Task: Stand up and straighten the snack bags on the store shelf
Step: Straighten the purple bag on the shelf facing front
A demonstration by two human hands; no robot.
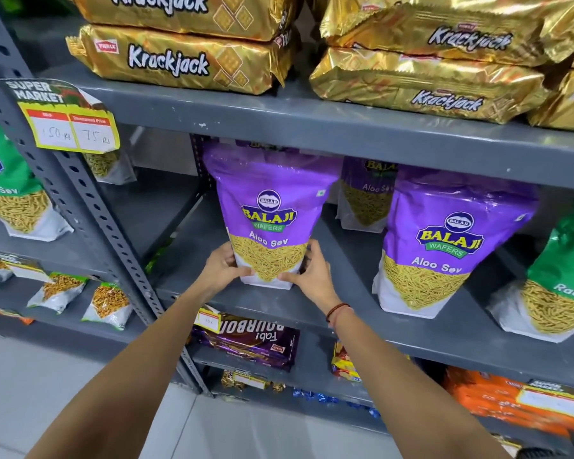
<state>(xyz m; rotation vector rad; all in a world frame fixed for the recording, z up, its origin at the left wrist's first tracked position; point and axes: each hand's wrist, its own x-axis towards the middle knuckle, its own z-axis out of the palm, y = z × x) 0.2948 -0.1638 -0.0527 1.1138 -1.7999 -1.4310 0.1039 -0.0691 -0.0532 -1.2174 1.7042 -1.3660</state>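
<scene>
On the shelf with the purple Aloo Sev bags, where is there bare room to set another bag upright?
Bare shelf lies left of the held Aloo Sev bag, up to the slotted upright. A narrower gap lies between it and the second Aloo Sev bag, with a third bag behind. Right of that, the green Ratlami Sev bag crowds in.

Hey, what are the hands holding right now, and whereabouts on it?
Both hands grip one purple Aloo Sev bag at its bottom corners: the left hand on its lower left, the right hand on its lower right.
</scene>
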